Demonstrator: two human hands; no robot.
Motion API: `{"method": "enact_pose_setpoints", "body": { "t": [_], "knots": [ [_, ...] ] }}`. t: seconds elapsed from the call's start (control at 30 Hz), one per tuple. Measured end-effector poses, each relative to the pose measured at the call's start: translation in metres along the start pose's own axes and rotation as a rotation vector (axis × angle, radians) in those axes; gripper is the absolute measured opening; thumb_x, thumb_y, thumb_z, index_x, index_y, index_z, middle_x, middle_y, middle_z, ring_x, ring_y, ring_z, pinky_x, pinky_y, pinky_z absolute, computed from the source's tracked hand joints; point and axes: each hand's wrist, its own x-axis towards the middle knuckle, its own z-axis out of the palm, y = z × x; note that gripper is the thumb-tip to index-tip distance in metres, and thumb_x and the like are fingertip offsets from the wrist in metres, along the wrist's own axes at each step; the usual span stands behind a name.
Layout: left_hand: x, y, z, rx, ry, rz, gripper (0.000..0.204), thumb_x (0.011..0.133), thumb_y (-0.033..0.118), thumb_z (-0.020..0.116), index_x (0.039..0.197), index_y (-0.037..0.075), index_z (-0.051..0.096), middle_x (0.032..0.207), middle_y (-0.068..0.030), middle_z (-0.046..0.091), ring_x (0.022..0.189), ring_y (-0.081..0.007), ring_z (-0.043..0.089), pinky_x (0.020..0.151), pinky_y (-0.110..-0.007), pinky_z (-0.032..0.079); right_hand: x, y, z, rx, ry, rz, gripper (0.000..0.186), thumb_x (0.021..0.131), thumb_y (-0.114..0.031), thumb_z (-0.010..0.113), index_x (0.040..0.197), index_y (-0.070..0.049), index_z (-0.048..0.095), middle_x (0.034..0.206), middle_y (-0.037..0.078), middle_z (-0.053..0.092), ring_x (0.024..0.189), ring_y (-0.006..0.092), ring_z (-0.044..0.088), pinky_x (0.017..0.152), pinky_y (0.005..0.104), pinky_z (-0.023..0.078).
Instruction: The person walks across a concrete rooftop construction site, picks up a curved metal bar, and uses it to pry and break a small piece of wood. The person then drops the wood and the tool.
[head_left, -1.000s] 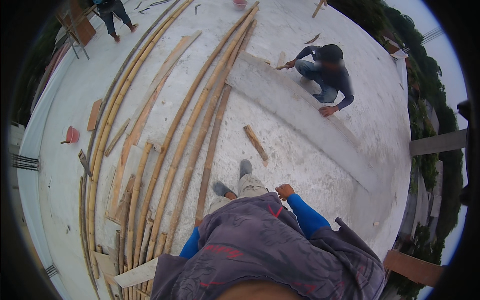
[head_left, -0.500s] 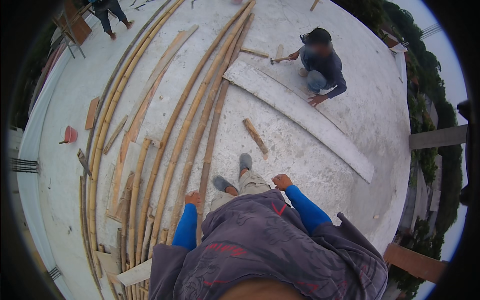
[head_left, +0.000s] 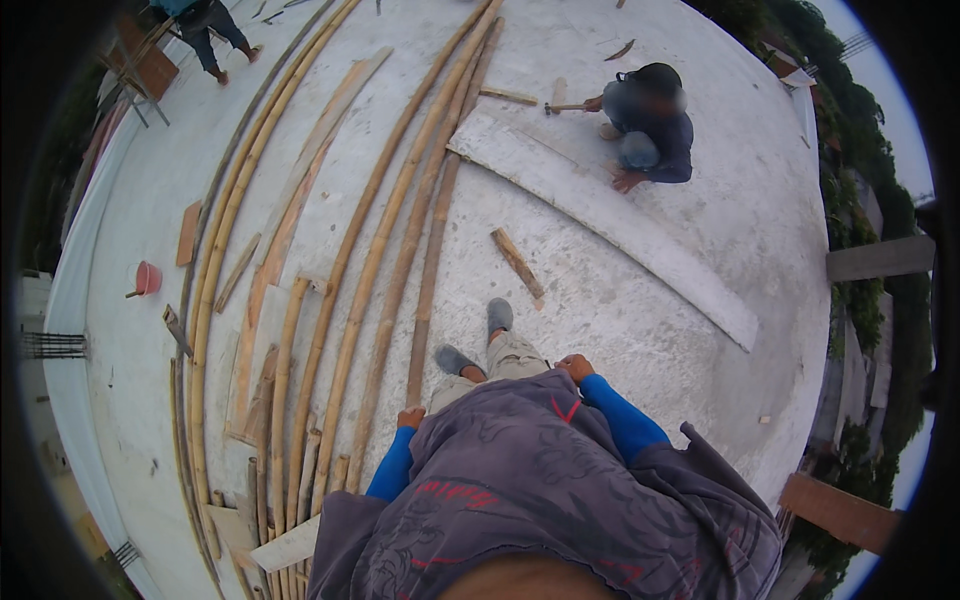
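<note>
Long, pale bamboo poles (head_left: 385,260) lie beside the empty left hand (head_left: 410,416).

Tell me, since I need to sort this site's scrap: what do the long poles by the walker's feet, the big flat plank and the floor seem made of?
Long poles: likely bamboo, tan, round, with ringed joints. Flat plank: probably timber board, its greyish-white face suggesting dried cement or paint. Floor: apparently bare concrete, pale, rough and mottled.
</note>
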Motion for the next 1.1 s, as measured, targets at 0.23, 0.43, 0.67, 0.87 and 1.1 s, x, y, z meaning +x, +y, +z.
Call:
{"method": "enact_pose_setpoints", "body": {
  "t": [0.23, 0.43, 0.67, 0.87, 1.1],
  "knots": [
    [-0.004, 0.027, -0.011, -0.273, -0.018, -0.144, 0.033, 0.088, 0.024, 0.060, 0.115, 0.005, 0.067, 0.079, -0.0079, 0.064, 0.062, -0.0172, 0.062, 0.050, -0.032, 0.048, 0.010, -0.023, -0.007, -0.021, -0.038, -0.029, 0.047, 0.083, -0.041, 0.063, 0.104, 0.001, 0.072, 0.098, 0.023, 0.071, 0.092, 0.0342, 0.069, 0.084, 0.0406, 0.053],
    [0.006, 0.043, -0.017, -0.295, 0.041, -0.126, 0.025, 0.089, 0.024, 0.058, 0.103, 0.005, 0.067, 0.076, -0.0082, 0.064, 0.059, -0.0191, 0.062, 0.049, -0.034, 0.051, 0.019, -0.029, -0.011, 0.049, -0.061, -0.006, 0.047, 0.083, -0.041, 0.063, 0.103, 0.000, 0.073, 0.087, 0.019, 0.073, 0.084, 0.0306, 0.071, 0.080, 0.0402, 0.054],
    [0.016, 0.016, -0.005, -0.404, -0.053, -0.153, 0.023, 0.090, 0.022, 0.059, 0.104, 0.006, 0.066, 0.077, -0.0097, 0.064, 0.059, -0.0209, 0.062, 0.049, -0.035, 0.048, 0.021, -0.013, -0.011, 0.028, -0.042, -0.035, 0.046, 0.082, -0.040, 0.066, 0.101, 0.001, 0.073, 0.086, 0.018, 0.073, 0.079, 0.0287, 0.071, 0.076, 0.0387, 0.054],
    [0.002, 0.020, 0.012, -0.319, -0.066, -0.248, 0.031, 0.091, 0.023, 0.061, 0.116, 0.004, 0.064, 0.088, -0.0159, 0.068, 0.073, -0.0251, 0.066, 0.060, -0.038, 0.052, 0.006, -0.014, -0.019, -0.011, -0.042, 0.000, 0.047, 0.081, -0.041, 0.066, 0.101, 0.002, 0.073, 0.091, 0.020, 0.073, 0.080, 0.0288, 0.071, 0.075, 0.0382, 0.055],
    [-0.022, 0.045, 0.009, -0.110, -0.041, -0.198, 0.036, 0.090, 0.027, 0.064, 0.117, 0.005, 0.066, 0.096, -0.0118, 0.070, 0.079, -0.0231, 0.068, 0.066, -0.039, 0.054, 0.012, -0.009, -0.018, -0.105, -0.002, 0.012, 0.049, 0.079, -0.043, 0.066, 0.100, 0.001, 0.073, 0.090, 0.019, 0.073, 0.084, 0.0307, 0.071, 0.080, 0.0395, 0.054]
  ]
}}
